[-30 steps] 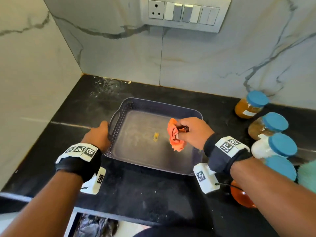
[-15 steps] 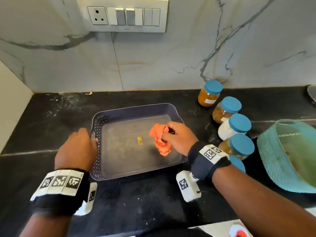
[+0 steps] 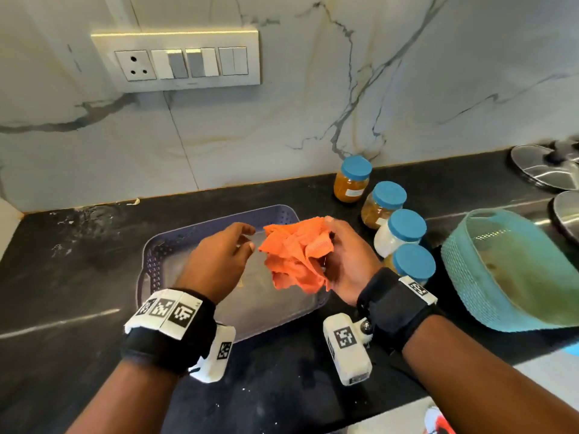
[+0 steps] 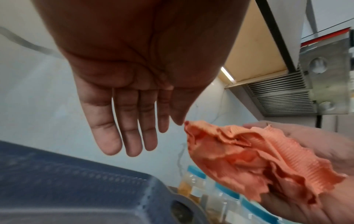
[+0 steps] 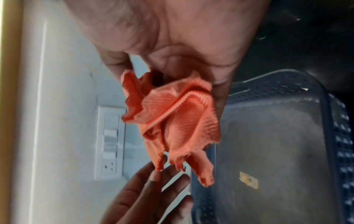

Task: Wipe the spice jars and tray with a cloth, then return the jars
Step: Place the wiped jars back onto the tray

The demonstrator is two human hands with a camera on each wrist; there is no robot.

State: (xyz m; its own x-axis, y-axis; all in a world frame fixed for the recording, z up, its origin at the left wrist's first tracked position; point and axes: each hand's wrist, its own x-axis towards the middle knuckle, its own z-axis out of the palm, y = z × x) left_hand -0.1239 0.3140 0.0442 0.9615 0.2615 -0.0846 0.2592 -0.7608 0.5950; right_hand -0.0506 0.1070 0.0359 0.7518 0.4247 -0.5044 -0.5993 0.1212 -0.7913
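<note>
A crumpled orange cloth [image 3: 296, 253] [image 4: 254, 159] [image 5: 172, 121] is held up above the purple perforated tray [image 3: 163, 245] [image 5: 337, 121] by my right hand [image 3: 347, 261], palm turned up and fingers curled round it. My left hand [image 3: 219, 258] [image 4: 132, 124] hovers just left of the cloth with straight fingers, holding nothing; its thumb tip is close to the cloth's edge. A small yellowish scrap [image 5: 249, 179] lies on the tray floor. Several blue-lidded spice jars [image 3: 398, 227] stand in a row on the counter right of the tray.
A teal mesh basket [image 3: 463, 267] stands at the right, beyond the jars. Steel lids [image 3: 539, 167] lie at the far right. The black counter [image 3: 78, 277] meets a marble wall bearing a switch panel [image 3: 178, 61]. White specks dot the counter.
My right hand has lifted the cloth off the tray floor and turned palm up. My left hand has let go of the tray's left rim and moved up beside the cloth.
</note>
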